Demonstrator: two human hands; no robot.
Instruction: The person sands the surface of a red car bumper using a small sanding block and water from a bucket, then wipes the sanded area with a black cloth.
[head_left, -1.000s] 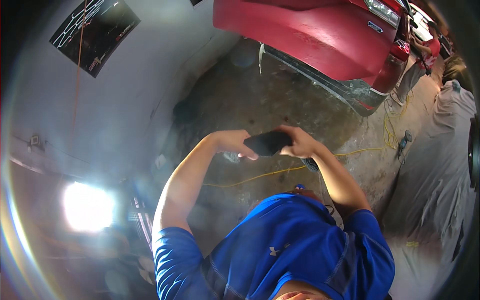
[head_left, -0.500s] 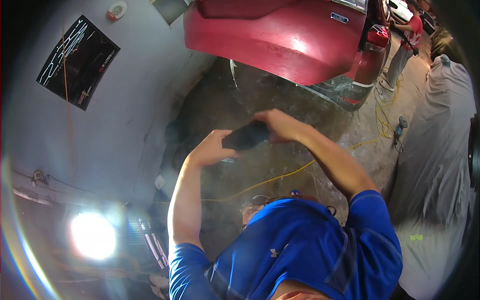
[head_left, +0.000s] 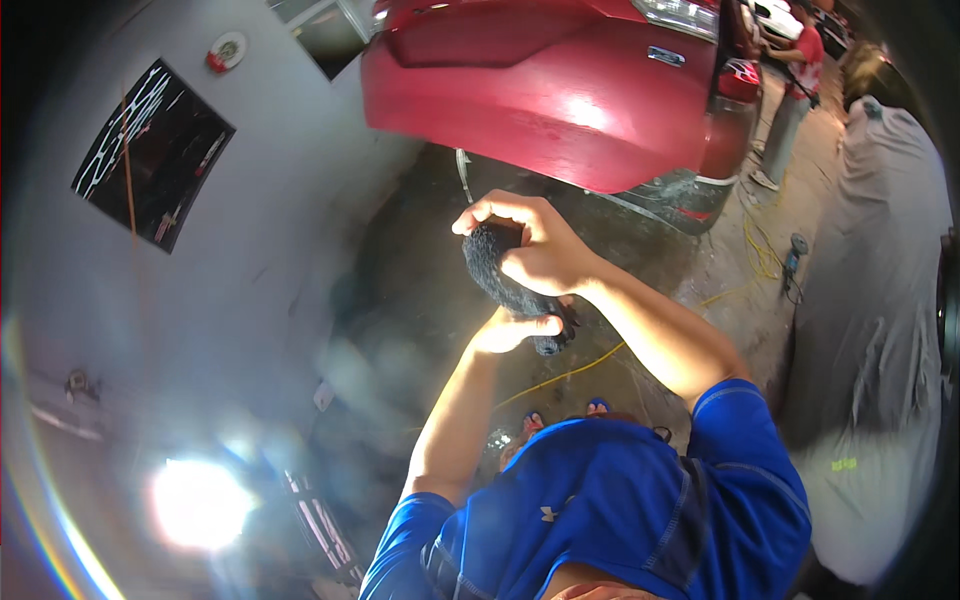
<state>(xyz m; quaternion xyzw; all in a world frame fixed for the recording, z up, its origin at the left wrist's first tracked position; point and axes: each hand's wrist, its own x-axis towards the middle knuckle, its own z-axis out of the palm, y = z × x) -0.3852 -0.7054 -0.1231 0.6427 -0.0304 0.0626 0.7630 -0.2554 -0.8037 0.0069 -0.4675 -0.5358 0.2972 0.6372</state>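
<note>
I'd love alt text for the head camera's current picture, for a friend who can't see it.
A person's right hand and left hand grip a dark, fuzzy, cloth-like bundle. Beyond them stands a red vehicle, with another person near its side; a yellow cord crosses the floor, and a bright lamp glares at lower left.

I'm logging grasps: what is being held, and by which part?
A dark, bunched cloth: the right grip holds its upper end, the left grip near its lower end.
</note>
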